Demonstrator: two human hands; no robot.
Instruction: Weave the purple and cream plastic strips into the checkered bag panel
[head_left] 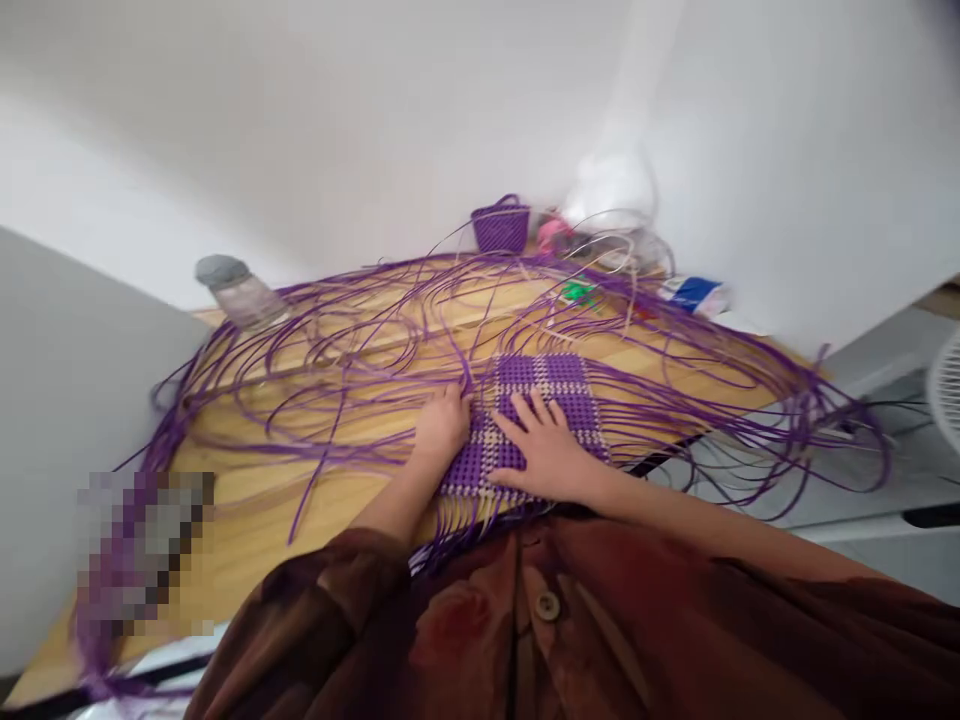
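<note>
A flat woven mat [551, 385] of purple and pale strips lies on the wooden table [247, 490] close to my body. Long loose purple strands [337, 345] spread out from its edges in every direction. My right hand [544, 450] lies flat on the mat with fingers spread, pressing it down. My left hand [442, 425] sits at the mat's left edge with fingers curled around purple strands there.
A small purple woven basket [501, 226] stands at the table's far edge. A plastic bottle [238, 290] stands at the far left. A blue and white packet [694, 294] and small green and pink items lie at the far right. A white fan [946, 385] is off the right.
</note>
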